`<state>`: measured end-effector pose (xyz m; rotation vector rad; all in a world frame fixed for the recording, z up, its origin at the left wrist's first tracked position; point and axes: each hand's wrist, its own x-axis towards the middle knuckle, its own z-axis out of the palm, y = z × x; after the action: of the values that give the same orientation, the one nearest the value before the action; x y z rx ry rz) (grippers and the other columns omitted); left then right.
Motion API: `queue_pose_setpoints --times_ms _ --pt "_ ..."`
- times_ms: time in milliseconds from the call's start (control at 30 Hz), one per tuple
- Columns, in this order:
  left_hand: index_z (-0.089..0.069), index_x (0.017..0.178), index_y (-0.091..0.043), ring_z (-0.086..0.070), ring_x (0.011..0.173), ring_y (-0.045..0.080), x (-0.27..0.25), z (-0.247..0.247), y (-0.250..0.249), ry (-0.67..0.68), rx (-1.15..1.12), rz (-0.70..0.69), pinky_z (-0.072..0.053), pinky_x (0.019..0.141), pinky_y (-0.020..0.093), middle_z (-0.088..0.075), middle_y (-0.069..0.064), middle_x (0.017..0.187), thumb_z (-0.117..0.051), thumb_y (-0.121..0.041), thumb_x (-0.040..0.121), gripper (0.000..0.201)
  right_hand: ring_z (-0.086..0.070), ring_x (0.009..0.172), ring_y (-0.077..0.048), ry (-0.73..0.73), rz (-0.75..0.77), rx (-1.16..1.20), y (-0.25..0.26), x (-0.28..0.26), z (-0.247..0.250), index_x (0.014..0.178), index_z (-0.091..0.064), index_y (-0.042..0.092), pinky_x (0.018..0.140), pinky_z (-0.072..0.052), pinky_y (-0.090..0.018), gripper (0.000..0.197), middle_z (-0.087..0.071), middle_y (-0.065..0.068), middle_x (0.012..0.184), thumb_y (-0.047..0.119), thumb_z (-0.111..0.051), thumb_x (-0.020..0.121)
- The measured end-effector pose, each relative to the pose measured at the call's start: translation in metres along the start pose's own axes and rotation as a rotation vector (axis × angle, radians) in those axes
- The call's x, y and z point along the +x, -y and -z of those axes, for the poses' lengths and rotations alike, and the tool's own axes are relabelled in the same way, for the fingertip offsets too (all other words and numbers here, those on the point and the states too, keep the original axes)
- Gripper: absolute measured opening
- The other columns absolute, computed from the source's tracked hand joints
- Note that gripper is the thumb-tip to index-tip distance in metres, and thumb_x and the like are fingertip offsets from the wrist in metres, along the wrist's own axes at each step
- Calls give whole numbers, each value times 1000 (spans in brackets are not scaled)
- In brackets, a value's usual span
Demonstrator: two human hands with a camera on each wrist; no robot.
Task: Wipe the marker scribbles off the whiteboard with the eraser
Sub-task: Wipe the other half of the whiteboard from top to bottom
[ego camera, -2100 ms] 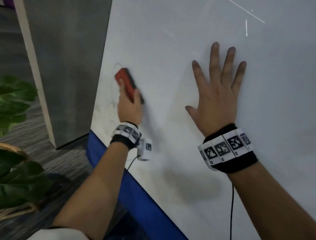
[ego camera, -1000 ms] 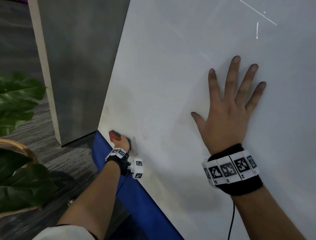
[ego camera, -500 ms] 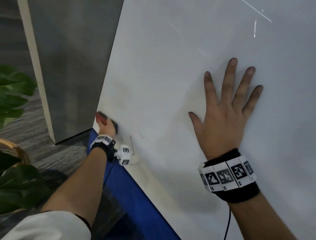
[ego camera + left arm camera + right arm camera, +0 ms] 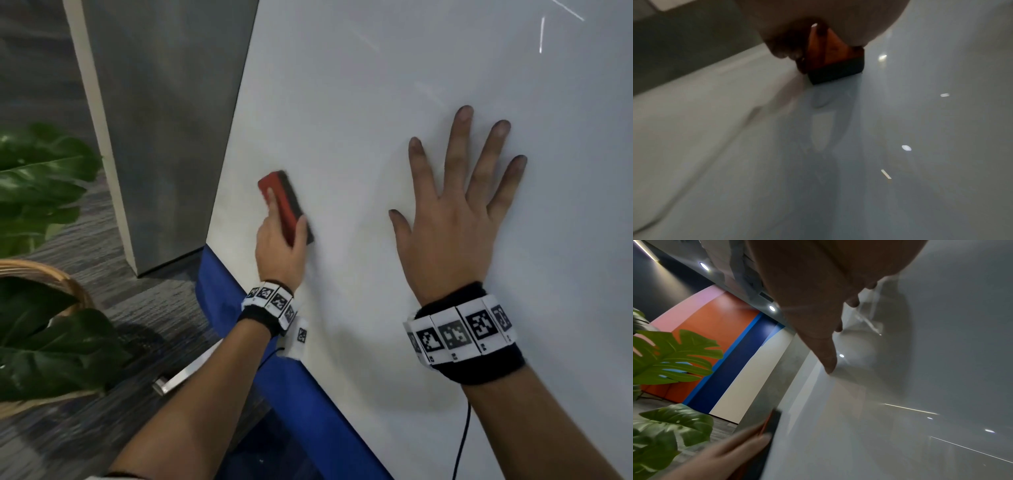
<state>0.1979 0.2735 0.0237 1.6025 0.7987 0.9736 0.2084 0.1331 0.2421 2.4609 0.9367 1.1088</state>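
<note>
A red eraser [image 4: 282, 204] with a dark felt face lies flat against the whiteboard [image 4: 359, 102] near its lower left corner. My left hand [image 4: 279, 240] grips it, one finger along its red back and the thumb at its side. In the left wrist view the eraser [image 4: 830, 63] sticks out below my fingers, felt on the board. My right hand [image 4: 455, 205] presses flat on the board to the right, fingers spread and straight. Around the eraser the board looks white, with no clear marks. In the right wrist view the eraser [image 4: 772, 423] shows blurred at lower left.
A blue band [image 4: 298, 394] runs below the board's bottom edge. A grey pillar [image 4: 154, 137] stands just left of the board. Large green leaves [image 4: 37, 185] and a wicker basket rim [image 4: 68, 284] sit on the grey floor at left. A metal piece [image 4: 185, 373] lies by my forearm.
My left hand has swept the eraser up and to the right from the board's bottom left corner. A short dark mark near that corner is no longer seen. The right hand stays flat.
</note>
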Motion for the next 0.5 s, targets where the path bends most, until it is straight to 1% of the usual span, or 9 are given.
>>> queue_pose_setpoints --times_ms 67,133,167,233,300,333,400,467,500 --pt "-11 163 -33 -55 105 17 -6 -9 -26 -16 -20 -91 -45 93 27 -59 -5 113 -50 -49 102 75 1 154 -47 -3 35 17 -5 -3 -1 159 -26 23 122 9 -57 88 1 -16 170 38 -74 87" --pt "-11 163 -33 -56 112 19 -14 -17 -24 -49 -73 -51 -45 97 29 -56 -10 122 -49 -50 102 74 1 155 -44 14 92 28 -14 -10 -2 158 -29 21 122 12 -53 89 0 -14 170 37 -77 84" --pt "-12 164 -33 -57 120 22 -17 -21 -13 -64 -106 24 -46 102 31 -56 -9 131 -48 -50 102 73 1 155 -43 30 121 28 -20 -15 -3 158 -30 21 123 13 -50 90 0 -14 170 35 -78 83" --pt "-9 164 -33 -57 128 30 -22 -23 13 -67 -134 299 -46 105 35 -56 4 146 -43 -51 105 71 0 156 -39 76 163 27 -28 -31 -7 158 -31 19 124 12 -47 90 0 -14 170 33 -80 83" --pt "-3 165 -32 -58 127 38 -30 -20 26 -17 -91 555 -46 104 40 -55 13 147 -38 -52 107 70 0 156 -38 113 178 27 -30 -47 -12 158 -31 18 125 11 -46 90 0 -14 170 31 -80 83" --pt "-3 165 -31 -58 127 40 -34 -19 24 -2 -64 594 -46 105 41 -56 15 146 -37 -51 107 70 0 156 -38 116 176 31 -30 -53 -13 158 -32 18 125 11 -46 89 -1 -14 170 31 -80 84" --pt "-8 165 -31 -57 130 35 -42 -23 7 -23 -100 464 -45 107 36 -57 11 145 -43 -49 106 70 1 156 -37 106 171 36 -27 -58 -15 158 -32 18 125 11 -46 89 -2 -14 170 29 -79 84" --pt "-14 163 -35 -55 132 18 -57 -28 -14 -10 -214 244 -43 109 25 -54 -2 148 -52 -47 104 72 1 156 -37 102 174 35 -27 -59 -15 158 -31 18 125 11 -47 91 -1 -14 170 30 -80 83" --pt "-15 162 -38 -53 132 10 -64 -31 -18 21 -249 183 -43 111 21 -51 -10 149 -54 -48 102 72 1 156 -37 98 175 35 -28 -59 -15 158 -31 18 125 10 -47 92 -1 -14 170 30 -80 82"
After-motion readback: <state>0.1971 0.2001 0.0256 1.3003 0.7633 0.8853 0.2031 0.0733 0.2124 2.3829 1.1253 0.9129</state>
